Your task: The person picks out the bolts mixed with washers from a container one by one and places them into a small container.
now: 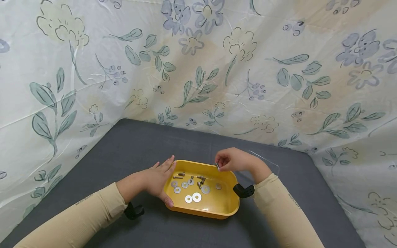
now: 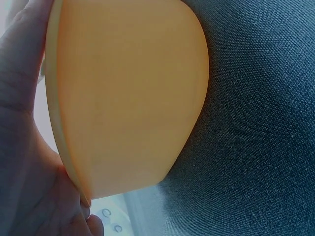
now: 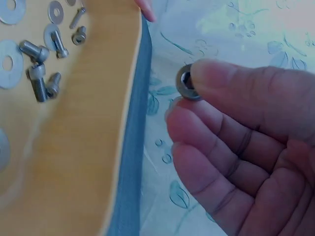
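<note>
A yellow tray [image 1: 214, 206] holds several flat washers [image 1: 196, 197] and several socket-head screws [image 1: 181, 174]. My left hand [image 1: 156, 181] lies spread along the tray's left end, fingers straight, the thumb over the near corner. In the left wrist view that hand rests against the rim of the tray [image 2: 133, 98]. Over the far right rim, my right hand [image 1: 237, 160] pinches a socket-head screw [image 3: 183, 82] between thumb and index finger. Its head, with a dark hex recess, shows in the right wrist view; the fingers hide most of the shank.
The tray stands on a dark grey cloth surface [image 1: 149, 137]. Behind the right hand lies a thin transparent sheet or lid [image 1: 270, 162], partly hidden by the arm. A flower-patterned curtain [image 1: 198, 69] hangs at the back and sides.
</note>
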Demonstrator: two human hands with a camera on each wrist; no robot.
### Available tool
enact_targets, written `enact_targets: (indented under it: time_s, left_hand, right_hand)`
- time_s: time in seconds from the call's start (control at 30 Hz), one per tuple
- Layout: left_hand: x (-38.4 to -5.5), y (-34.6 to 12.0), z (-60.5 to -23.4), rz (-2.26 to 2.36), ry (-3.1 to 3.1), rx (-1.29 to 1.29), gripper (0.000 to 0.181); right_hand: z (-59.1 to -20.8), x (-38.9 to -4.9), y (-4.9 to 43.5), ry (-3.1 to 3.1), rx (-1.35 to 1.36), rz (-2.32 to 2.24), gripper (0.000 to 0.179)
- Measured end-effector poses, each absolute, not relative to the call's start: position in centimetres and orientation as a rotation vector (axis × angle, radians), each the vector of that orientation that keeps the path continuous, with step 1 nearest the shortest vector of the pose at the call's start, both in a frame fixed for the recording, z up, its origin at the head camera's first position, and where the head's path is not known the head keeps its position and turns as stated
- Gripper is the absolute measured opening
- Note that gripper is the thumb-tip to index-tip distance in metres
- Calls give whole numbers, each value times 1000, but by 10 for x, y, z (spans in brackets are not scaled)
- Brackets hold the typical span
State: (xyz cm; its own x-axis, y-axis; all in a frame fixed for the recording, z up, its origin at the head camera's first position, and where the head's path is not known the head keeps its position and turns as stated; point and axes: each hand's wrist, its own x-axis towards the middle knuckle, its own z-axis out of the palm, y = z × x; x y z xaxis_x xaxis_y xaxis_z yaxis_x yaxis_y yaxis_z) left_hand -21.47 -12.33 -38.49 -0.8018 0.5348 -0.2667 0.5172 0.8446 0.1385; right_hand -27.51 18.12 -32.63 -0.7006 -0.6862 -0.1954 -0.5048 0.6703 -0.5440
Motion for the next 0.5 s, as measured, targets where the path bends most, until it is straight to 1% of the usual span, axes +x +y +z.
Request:
enact_targets:
  time_s: [0.3, 0.5]
  left_hand:
    - [-214, -123, -385, 78, 2726, 804, 142]
    - [-215, -123, -384, 78, 2724, 801, 143]
  right_hand:
    - [-317, -280, 204, 2554, -852, -711, 12]
    - [-312, -281, 218, 2596, -816, -746, 16]
